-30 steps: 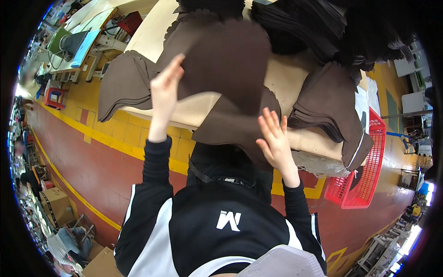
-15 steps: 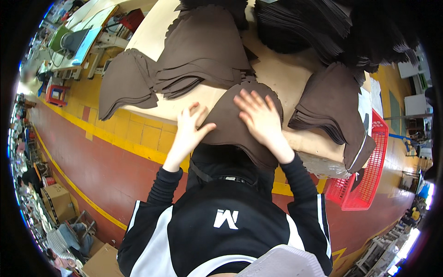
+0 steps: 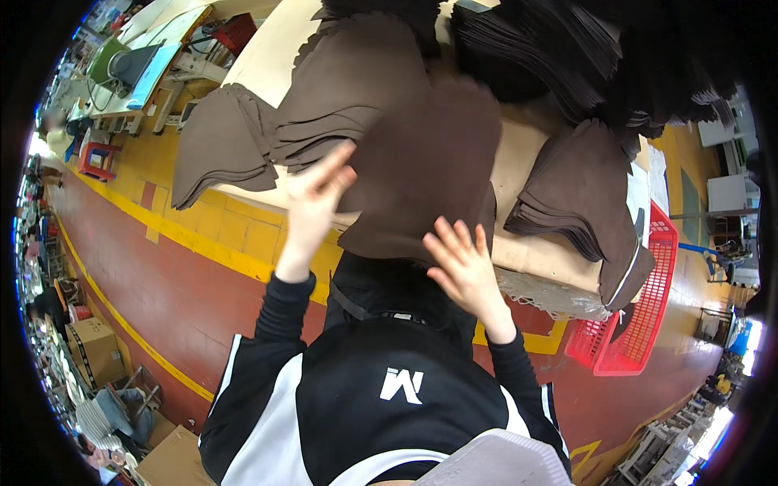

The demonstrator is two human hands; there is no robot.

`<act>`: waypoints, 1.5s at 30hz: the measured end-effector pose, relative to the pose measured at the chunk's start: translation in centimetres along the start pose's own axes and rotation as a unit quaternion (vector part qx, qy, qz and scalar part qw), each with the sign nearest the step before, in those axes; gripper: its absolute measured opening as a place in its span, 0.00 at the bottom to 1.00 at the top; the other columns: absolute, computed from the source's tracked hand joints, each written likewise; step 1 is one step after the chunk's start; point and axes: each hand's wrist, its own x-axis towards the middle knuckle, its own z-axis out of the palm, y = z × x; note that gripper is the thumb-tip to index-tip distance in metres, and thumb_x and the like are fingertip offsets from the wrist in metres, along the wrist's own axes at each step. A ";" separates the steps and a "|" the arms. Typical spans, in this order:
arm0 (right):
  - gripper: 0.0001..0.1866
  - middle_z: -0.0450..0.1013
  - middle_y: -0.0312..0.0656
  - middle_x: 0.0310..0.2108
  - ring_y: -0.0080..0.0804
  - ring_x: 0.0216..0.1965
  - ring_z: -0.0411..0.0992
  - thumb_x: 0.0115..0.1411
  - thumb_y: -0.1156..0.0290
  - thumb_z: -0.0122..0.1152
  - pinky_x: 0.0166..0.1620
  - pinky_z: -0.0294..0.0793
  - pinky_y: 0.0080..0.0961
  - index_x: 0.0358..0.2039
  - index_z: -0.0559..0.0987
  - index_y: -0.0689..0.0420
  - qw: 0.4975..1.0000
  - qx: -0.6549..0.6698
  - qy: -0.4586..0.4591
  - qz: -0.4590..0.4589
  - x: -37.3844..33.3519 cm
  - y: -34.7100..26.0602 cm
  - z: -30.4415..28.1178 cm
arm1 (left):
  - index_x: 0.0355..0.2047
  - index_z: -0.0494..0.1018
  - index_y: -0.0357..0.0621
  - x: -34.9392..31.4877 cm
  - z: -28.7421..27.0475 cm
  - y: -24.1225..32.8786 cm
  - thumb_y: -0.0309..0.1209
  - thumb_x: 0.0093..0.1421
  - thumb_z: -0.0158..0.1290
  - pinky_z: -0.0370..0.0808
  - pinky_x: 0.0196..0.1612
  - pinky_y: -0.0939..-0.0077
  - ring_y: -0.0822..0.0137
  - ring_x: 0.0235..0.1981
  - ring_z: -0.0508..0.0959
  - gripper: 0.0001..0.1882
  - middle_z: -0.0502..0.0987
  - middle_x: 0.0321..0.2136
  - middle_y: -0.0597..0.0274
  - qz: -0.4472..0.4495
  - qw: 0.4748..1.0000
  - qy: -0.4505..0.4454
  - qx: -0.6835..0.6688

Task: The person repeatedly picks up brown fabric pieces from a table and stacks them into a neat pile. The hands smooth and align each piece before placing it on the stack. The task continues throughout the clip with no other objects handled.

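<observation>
My left hand (image 3: 318,194) pinches the left edge of a single dark brown cut fabric piece (image 3: 429,162) and holds it up above the light worktable (image 3: 531,162). My right hand (image 3: 462,263) hovers open, fingers spread, just under the piece's lower edge and holds nothing. To the left a fanned stack of the same brown pieces (image 3: 275,121) lies on the table and droops over its front edge. Another brown stack (image 3: 587,202) sits on the right and hangs over the table edge.
Tall piles of dark pieces (image 3: 559,49) fill the back of the table. A red plastic basket (image 3: 640,316) stands on the floor at the right. Yellow floor lines (image 3: 219,243) run along the table front. Sewing tables (image 3: 138,61) and cardboard boxes (image 3: 93,348) stand to the left.
Both hands were pressing a brown piece at the table's front edge. Now the left hand has lifted one piece up and the right hand has come off it, open.
</observation>
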 end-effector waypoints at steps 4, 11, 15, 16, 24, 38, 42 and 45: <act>0.33 0.58 0.37 0.71 0.41 0.73 0.52 0.62 0.61 0.62 0.73 0.39 0.51 0.67 0.68 0.48 0.997 0.005 -0.073 0.012 -1.7 -1.1 -0.1 | 0.61 0.72 0.38 7.1 -3.4 -1.4 0.33 0.64 0.61 0.70 0.60 0.70 0.64 0.56 0.76 0.26 0.77 0.56 0.49 0.024 0.996 0.075 0.037; 0.29 0.62 0.33 0.70 0.33 0.68 0.62 0.66 0.58 0.55 0.70 0.53 0.44 0.67 0.68 0.43 0.998 -0.034 -0.040 0.029 2.5 0.1 1.2 | 0.55 0.75 0.41 1.3 -1.0 -2.4 0.35 0.59 0.64 0.72 0.50 0.71 0.67 0.43 0.74 0.25 0.75 0.43 0.59 -0.062 0.991 -0.093 0.072; 0.27 0.61 0.33 0.70 0.31 0.69 0.60 0.68 0.57 0.51 0.71 0.52 0.45 0.68 0.67 0.42 0.995 -0.079 0.002 0.055 6.6 4.6 2.1 | 0.55 0.74 0.43 -6.3 2.2 -1.8 0.33 0.51 0.69 0.71 0.45 0.73 0.69 0.35 0.69 0.30 0.72 0.36 0.63 -0.137 0.968 -0.134 0.165; 0.27 0.62 0.33 0.70 0.31 0.69 0.60 0.69 0.56 0.50 0.71 0.52 0.45 0.67 0.68 0.42 0.993 -0.100 0.023 0.062 7.5 5.9 2.4 | 0.56 0.74 0.43 -7.2 2.5 -1.9 0.33 0.49 0.70 0.71 0.45 0.73 0.67 0.36 0.70 0.33 0.71 0.37 0.62 -0.100 0.965 -0.134 0.201; 0.31 0.54 0.43 0.73 0.43 0.73 0.51 0.70 0.56 0.50 0.73 0.44 0.50 0.71 0.62 0.49 0.966 -0.108 0.158 0.176 10.4 8.2 1.9 | 0.49 0.73 0.40 -7.7 2.9 -1.8 0.31 0.44 0.72 0.70 0.51 0.63 0.56 0.46 0.71 0.31 0.72 0.40 0.57 -0.107 0.956 -0.075 0.262; 0.23 0.69 0.54 0.61 0.51 0.60 0.70 0.64 0.69 0.58 0.64 0.66 0.43 0.59 0.74 0.63 0.974 0.087 0.149 0.146 -2.9 1.4 -3.5 | 0.50 0.78 0.39 -2.3 1.7 1.4 0.24 0.65 0.56 0.76 0.46 0.74 0.67 0.42 0.82 0.13 0.83 0.42 0.53 -0.132 0.983 -0.033 0.121; 0.27 0.70 0.49 0.61 0.47 0.62 0.69 0.60 0.65 0.64 0.65 0.65 0.44 0.59 0.75 0.59 0.992 0.100 0.074 0.033 -1.6 -0.8 -2.2 | 0.56 0.74 0.34 4.8 -1.6 -1.7 0.29 0.65 0.58 0.70 0.60 0.69 0.60 0.55 0.77 0.21 0.79 0.51 0.49 0.001 0.991 0.105 0.087; 0.30 0.66 0.44 0.65 0.43 0.66 0.63 0.62 0.59 0.62 0.69 0.58 0.47 0.62 0.72 0.56 0.998 0.039 -0.040 -0.004 0.8 -3.4 -1.2 | 0.64 0.65 0.35 6.6 -4.0 -3.5 0.30 0.64 0.58 0.64 0.65 0.62 0.52 0.64 0.68 0.30 0.69 0.62 0.44 0.028 0.949 0.176 0.260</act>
